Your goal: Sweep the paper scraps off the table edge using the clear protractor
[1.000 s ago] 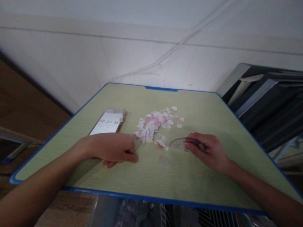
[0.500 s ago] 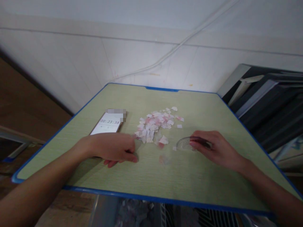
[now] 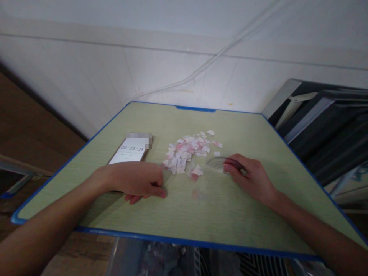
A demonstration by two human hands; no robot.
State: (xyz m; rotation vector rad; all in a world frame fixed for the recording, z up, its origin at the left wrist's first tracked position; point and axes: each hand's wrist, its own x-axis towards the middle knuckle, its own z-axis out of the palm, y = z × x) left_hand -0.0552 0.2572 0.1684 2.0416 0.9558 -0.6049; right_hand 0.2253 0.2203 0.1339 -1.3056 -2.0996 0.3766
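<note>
My right hand pinches a clear plastic protractor by its right end, between thumb and fingers. The curved edge of the protractor points left, just right of a heap of torn pink and white paper scraps. On the left, my left hand rests on the table in a loose fist, its knuckles close to the near-left side of the heap. Nothing shows in its curled fingers. A phone with a running timer lies partly under that wrist. One faint pinkish scrap sits nearer to me.
The light green table has a blue rim. Behind it stands a white wall with a cable. Dark folders or panels lean at the right, and a brown cabinet stands left. Below the front edge is a clear bin.
My right hand has moved a little left and away from me with the protractor, nearer to the paper heap. My left hand stays in place.
</note>
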